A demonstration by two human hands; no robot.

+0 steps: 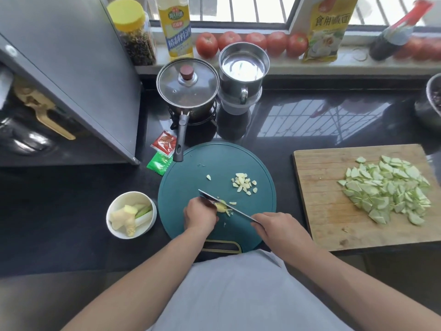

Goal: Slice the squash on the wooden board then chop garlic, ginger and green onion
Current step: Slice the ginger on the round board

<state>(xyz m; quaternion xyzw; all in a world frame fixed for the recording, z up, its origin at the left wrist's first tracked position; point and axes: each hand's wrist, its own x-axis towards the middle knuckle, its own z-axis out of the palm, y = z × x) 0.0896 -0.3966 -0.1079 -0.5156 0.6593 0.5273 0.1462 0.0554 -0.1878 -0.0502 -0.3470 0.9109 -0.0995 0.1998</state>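
Glossy black table (310, 120) under window sill (358, 60), centre frame; left grip (200, 215) steadying ginger (220, 207), right grip (278, 226) clasping knife (229, 206).

counter (310, 111): glossy black | window (250, 8): barred, daylight | cabinet (71, 68): grey, left

A single wide-angle head view looks forward and steeply down from close above the desk (310, 120), taking in both forearms and the windowsill (274, 60) beyond.
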